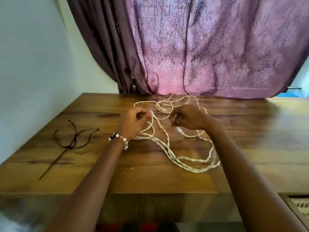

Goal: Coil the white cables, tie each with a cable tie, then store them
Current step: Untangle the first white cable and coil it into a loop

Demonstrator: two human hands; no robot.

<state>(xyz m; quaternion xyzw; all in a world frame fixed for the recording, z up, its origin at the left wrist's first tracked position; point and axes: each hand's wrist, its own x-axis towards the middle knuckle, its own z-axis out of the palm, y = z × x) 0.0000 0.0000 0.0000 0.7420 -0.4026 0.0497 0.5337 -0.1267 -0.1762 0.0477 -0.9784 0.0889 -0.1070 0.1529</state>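
Note:
Loose white cables (172, 148) lie tangled across the middle of a wooden table (250, 148), partly twisted together, with loops running toward the curtain. My left hand (133, 122), with a bead bracelet at the wrist, pinches a cable strand near one plug end. My right hand (187, 117) is curled over the cables at the right, fingers closed around a strand; a white plug (179, 129) lies just below it. Dark cable ties (70, 141) lie on the table's left side, apart from both hands.
A purple patterned curtain (209, 56) hangs behind the table's far edge. A pale wall (33, 64) borders the left. A vent-like grille (299, 206) shows at the lower right. The table's near edge runs below my forearms.

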